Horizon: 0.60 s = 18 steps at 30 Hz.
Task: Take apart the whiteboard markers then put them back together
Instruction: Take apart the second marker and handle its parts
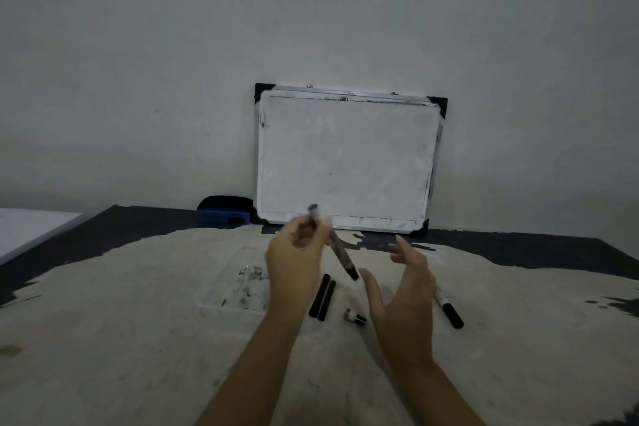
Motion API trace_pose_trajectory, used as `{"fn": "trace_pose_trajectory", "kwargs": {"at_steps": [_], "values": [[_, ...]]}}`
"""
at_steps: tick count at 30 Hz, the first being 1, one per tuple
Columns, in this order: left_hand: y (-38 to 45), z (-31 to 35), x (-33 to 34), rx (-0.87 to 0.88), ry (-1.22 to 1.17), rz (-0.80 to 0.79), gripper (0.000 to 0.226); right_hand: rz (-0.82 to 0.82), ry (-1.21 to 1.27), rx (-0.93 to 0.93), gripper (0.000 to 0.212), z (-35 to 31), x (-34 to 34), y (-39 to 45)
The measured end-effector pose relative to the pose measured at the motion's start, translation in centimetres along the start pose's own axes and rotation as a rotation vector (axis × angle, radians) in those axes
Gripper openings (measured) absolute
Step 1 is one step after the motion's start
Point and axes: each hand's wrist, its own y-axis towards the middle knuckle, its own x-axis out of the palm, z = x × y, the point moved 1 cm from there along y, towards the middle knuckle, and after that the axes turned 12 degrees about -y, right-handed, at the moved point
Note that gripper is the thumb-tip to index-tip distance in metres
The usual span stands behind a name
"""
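So the marker barrel [333,242] is up in the air, held above the middle of the bench [138,339], tilted so its dark lower end points down and to the right, and the upper end has a greyish round opening or cap, too blurry to say which. The body looks grey with dark print on it.

The left hand [294,266] has its fingers [304,235] closed around the upper part of the barrel, palm turned away from the camera. The right hand [404,290] is just beside the barrel's lower tip, not touching it, fingers spread wide and holding nothing, palm facing left.

Down on the bench under the hands: two black tubes [322,297] lying side by side and touching, and near them a small white-and-black tip piece [355,316]. A whole second marker [449,309] lies off to the right, partly hidden behind the right hand. There's a clear flat tray [235,284] with black smudges to the left.

Further back a small whiteboard [345,159] leans on the wall [311,10], with a blue eraser [224,210] just beside its lower left corner. The bench top is worn pale, dark only at the edges.
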Motion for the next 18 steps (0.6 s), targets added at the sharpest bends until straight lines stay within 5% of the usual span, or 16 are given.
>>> {"fn": "trace_pose_trajectory", "kwargs": {"at_steps": [6,18], "values": [[2.7,2.5,-3.5,0.168,-0.058,0.206,0.017,-0.298,-0.267,-0.141,0.023,-2.3,1.9,-1.5],[3.0,1.9,-4.3,0.19,-0.01,0.216,0.015,-0.528,-0.512,-0.092,0.043,-3.5,4.8,-2.2]]}}
